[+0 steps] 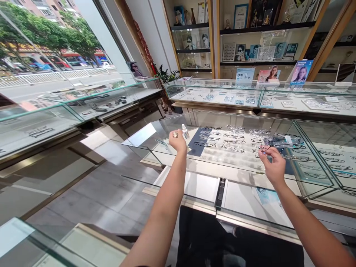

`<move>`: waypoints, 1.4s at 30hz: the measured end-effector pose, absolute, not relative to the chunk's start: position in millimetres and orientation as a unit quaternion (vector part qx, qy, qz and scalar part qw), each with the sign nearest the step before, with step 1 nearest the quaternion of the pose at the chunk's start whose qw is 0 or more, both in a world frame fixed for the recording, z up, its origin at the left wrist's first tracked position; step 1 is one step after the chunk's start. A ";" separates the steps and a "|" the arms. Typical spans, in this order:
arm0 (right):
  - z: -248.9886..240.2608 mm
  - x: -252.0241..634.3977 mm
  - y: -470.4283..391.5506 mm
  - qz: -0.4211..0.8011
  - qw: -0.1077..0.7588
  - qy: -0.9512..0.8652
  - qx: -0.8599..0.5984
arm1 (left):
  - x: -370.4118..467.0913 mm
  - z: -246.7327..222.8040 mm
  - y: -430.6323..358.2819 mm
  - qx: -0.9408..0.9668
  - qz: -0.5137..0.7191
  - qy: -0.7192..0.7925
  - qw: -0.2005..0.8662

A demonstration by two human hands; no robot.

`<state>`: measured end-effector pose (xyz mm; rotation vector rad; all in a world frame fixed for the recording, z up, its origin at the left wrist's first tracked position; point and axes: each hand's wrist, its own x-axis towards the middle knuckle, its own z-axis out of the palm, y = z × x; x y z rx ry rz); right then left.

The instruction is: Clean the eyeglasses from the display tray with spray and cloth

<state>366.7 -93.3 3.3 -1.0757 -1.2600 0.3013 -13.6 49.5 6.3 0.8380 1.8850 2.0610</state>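
Two bare hands over the glass display counter [239, 160]: right hand [274, 163] has thumb and fingers pinched narrow on a dark-rimmed pair of glasses [267, 144], frame at the fingertips and extending past them on the far side, over the rows of frames [233, 145]. Left hand [178, 141] is curled, small gold-toned item [175, 135] at its fingers, can't tell if gripped; white bottle [185, 131] is upright just beside those fingers, on their right, contact unclear.
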 end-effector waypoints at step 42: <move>-1.8 359.3 -95.0 0.117 0.668 -0.563 -0.472 | -20.8 -21.0 78.0 0.428 0.557 0.711 0.042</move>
